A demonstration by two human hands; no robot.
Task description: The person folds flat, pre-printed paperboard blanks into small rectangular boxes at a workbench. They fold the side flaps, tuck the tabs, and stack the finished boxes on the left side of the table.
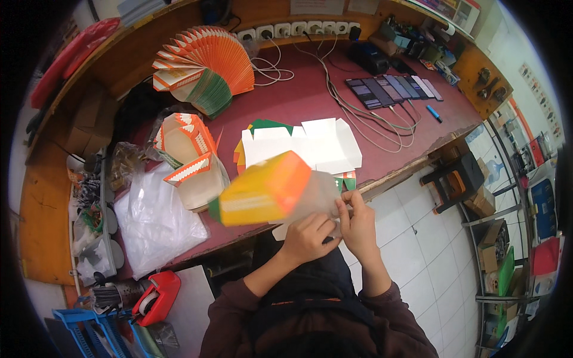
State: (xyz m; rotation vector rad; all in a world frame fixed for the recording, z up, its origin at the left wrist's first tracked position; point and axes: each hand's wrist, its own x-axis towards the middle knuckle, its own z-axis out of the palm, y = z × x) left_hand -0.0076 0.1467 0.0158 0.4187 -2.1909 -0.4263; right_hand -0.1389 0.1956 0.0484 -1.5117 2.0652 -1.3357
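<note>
A partly folded yellow and orange carton with a grey side, blurred by motion, is held up in front of me, over the table's near edge. My left hand has its fingers curled on the carton's lower grey edge. Close beside it, my right hand pinches the same piece at its right end. Just behind the carton lie flat white carton blanks, with green and yellow edges showing beneath. To their left stand open orange and white cartons, one tucked against another.
On the red table, a fanned stack of orange and green cartons stands far left. Clear plastic bags lie near left. Several phones with white cables sit far right. A red tape dispenser is lower left; a black stool stands right.
</note>
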